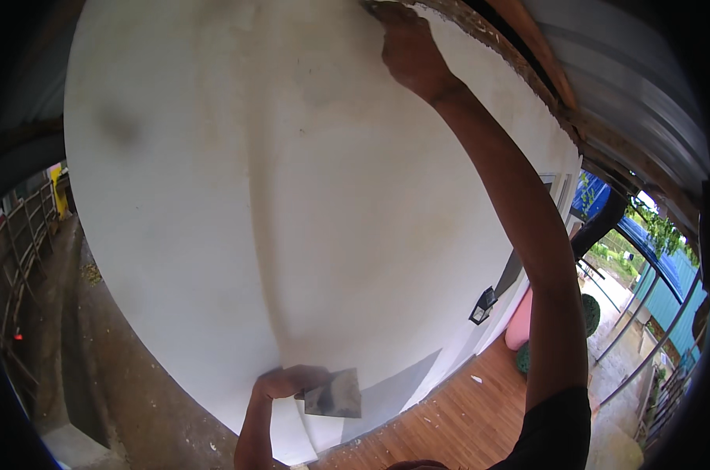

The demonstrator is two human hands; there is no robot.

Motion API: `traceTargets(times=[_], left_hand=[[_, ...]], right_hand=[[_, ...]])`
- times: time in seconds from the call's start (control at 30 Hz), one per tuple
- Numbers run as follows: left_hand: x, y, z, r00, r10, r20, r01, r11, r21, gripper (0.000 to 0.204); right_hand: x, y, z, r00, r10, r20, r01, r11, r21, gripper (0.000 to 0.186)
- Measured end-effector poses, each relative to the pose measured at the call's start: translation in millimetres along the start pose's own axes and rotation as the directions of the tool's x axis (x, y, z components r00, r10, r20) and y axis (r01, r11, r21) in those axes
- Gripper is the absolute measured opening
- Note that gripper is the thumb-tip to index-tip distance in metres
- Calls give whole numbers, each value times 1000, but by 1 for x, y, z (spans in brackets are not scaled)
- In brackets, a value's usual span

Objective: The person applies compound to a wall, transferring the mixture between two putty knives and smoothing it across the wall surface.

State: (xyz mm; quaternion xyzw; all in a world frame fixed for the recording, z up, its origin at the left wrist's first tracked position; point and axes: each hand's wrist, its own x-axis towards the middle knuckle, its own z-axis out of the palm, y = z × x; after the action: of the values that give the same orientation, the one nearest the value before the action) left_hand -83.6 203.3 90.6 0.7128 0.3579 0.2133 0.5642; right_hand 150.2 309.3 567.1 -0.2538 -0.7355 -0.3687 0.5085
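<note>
A large off-white wall (175,196) fills the middle of the view, with a faint vertical ridge and slightly darker patches. High up by its top edge, my right hand (414,51) is closed round a tool with a dark end (371,6). The rest of that tool is hidden or beyond the frame. My right arm reaches up across the right side. Low down, my left hand (292,381) grips a broad putty knife (335,394), its rectangular blade smeared with greyish paste and pointing right. The fingers hide its handle.
A rough broken edge and a metal roof (621,70) on beams run above the wall. A black wall lantern (483,305) is fixed at the right. Below lies a wood-look floor (441,415). Bare ground (128,345) and a fence (26,235) are at left.
</note>
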Motion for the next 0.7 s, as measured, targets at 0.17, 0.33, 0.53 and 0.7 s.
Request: traceTargets(times=[0.17, 0.33, 0.53, 0.7], left_hand=[[-9, -8, 0, 997, 59, -48, -59, 998, -5, 30], [1, -16, 1, 998, 40, -55, -46, 992, -117, 32], [0, -13, -2, 997, -75, 6, 75, 994, -84, 32], [-6, -6, -3, 999, -13, 31, 15, 998, -59, 31]], right_hand=[[-62, -29, 15, 901, -420, -108, 413, 907, -86, 49], [-56, 11, -10, 888, -454, -74, 449, 891, -71, 44], [11, 38, -11, 963, -269, 31, 270, 948, -167, 52], [-53, 39, 18, 886, -452, -105, 440, 890, -116, 52]])
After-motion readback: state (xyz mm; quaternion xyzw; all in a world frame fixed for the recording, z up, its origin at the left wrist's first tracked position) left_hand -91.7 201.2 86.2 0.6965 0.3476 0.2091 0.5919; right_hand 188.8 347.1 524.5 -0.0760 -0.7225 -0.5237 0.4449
